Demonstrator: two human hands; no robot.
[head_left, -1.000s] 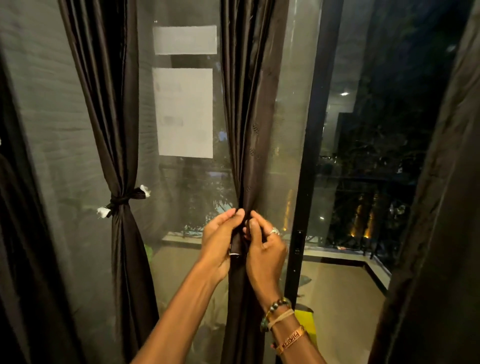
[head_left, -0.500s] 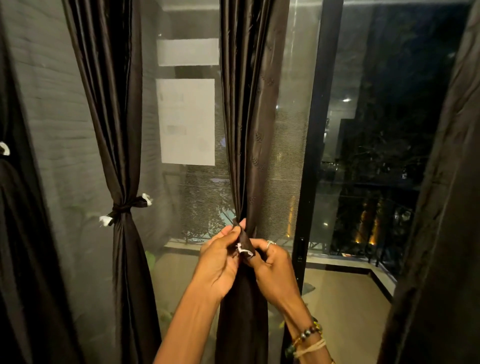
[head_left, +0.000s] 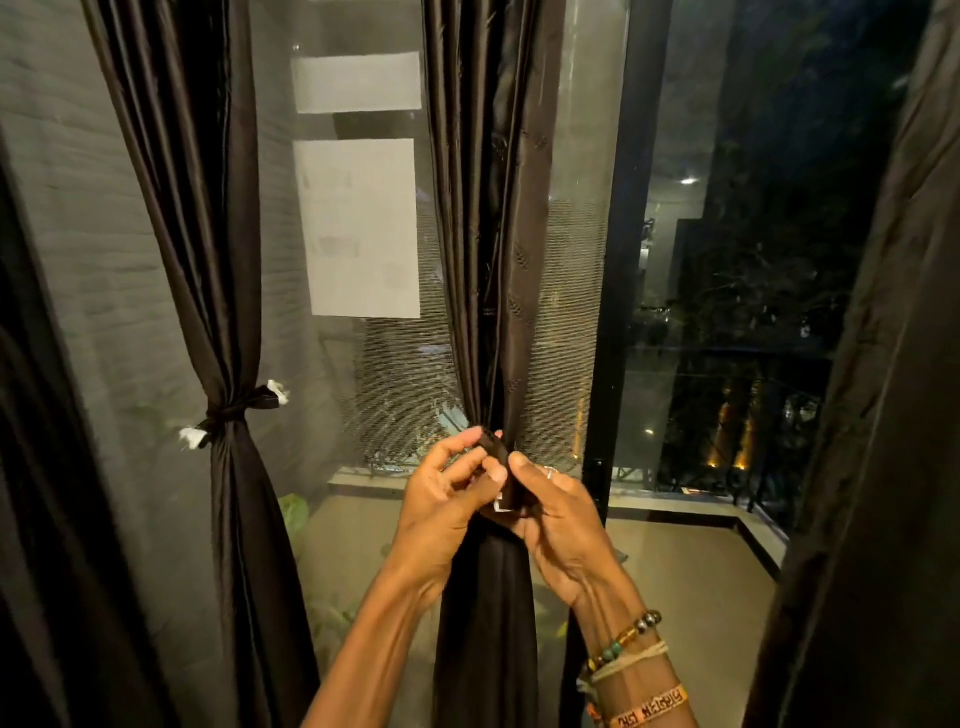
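Hands: left hand (head_left: 441, 514) and right hand (head_left: 563, 525) both pinching dark tie-band (head_left: 497, 454) round gathered curtain (head_left: 493, 234); tied curtain (head_left: 208, 260) at nine o'clock

The dark brown satin curtain (head_left: 488, 260) hangs upright before the glass, pulled into a tight bunch partway down. A matching tie band (head_left: 500, 462), white at its end, loops across that bunch.

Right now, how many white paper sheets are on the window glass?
2. A small wide sheet sits high on the glass; a larger tall sheet hangs just below it. The curtains may hide more.
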